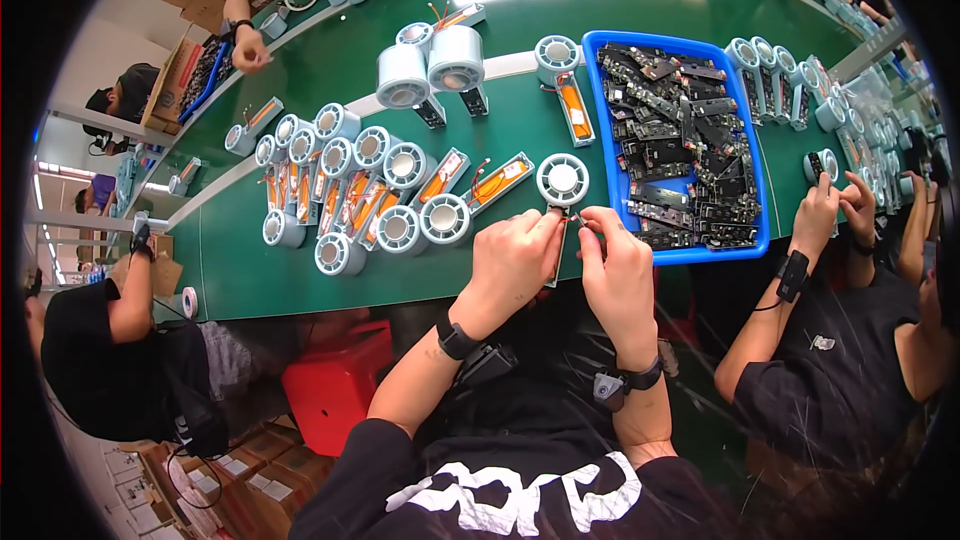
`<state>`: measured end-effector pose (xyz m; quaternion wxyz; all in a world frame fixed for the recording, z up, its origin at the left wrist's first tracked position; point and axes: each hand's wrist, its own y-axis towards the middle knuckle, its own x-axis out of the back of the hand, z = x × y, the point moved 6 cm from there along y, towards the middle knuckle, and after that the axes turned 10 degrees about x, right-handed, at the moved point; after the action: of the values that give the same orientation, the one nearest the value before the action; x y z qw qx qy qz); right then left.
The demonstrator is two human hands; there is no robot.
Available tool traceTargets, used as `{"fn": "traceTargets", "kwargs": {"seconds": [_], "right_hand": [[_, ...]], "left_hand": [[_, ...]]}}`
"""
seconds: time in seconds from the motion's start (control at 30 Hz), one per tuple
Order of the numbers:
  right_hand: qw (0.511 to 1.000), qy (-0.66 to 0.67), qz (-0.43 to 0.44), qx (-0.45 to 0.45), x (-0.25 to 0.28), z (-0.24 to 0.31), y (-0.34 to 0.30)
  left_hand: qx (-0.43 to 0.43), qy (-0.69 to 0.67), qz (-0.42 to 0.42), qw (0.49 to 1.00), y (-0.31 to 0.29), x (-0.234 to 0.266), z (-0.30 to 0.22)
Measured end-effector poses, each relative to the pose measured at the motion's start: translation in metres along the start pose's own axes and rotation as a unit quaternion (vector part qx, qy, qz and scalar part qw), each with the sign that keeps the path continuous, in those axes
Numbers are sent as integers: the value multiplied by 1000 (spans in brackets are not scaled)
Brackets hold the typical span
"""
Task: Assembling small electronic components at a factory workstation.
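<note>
A light-blue handheld fan (563, 181) lies at the table's near edge in front of me, its round head pointing away. My left hand (514, 258) is closed around the fan's handle just below the head. Close beside it, my right hand (617, 265) pinches thumb and forefinger together at the same handle. Whatever is between those fingertips is too small to make out. Most of the handle is hidden by my hands. Just right of them stands a blue tray (764, 230) heaped with black strips (690, 140) carrying small circuit parts.
To the left lie several similar fans (407, 166) with opened handles showing orange batteries (503, 180). More fans (455, 58) stand at the table's far side, and one (573, 105) lies beside the tray. Co-workers' hands (822, 210) are at the right; another person's hand (250, 50) reaches in at far left.
</note>
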<state>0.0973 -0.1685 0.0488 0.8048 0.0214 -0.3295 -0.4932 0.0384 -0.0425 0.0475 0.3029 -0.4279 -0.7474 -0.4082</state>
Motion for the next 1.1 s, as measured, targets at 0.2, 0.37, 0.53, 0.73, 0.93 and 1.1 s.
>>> {"fn": "traceTargets", "kwargs": {"seconds": [0.2, 0.37, 0.53, 0.73, 0.93, 1.1], "right_hand": [[998, 17, 19, -49, -3, -7, -1], [998, 29, 13, -63, -6, -8, 0], [1000, 10, -13, -5, -11, 3, 1], [996, -27, -64, 60, -16, 15, -9], [998, -38, -37, 20, -20, 5, -20], [999, -39, -25, 28, -19, 1, -22]], "left_hand": [[22, -100, -69, 992, 3, 0, 11], [-65, 6, -73, 995, -4, 7, 4], [-82, 96, -10, 992, -8, -2, -1], [-64, 64, 27, 996, -7, -1, 7], [-52, -28, -18, 998, -9, 2, 13], [-43, -38, -47, 997, -14, 1, 14]]}}
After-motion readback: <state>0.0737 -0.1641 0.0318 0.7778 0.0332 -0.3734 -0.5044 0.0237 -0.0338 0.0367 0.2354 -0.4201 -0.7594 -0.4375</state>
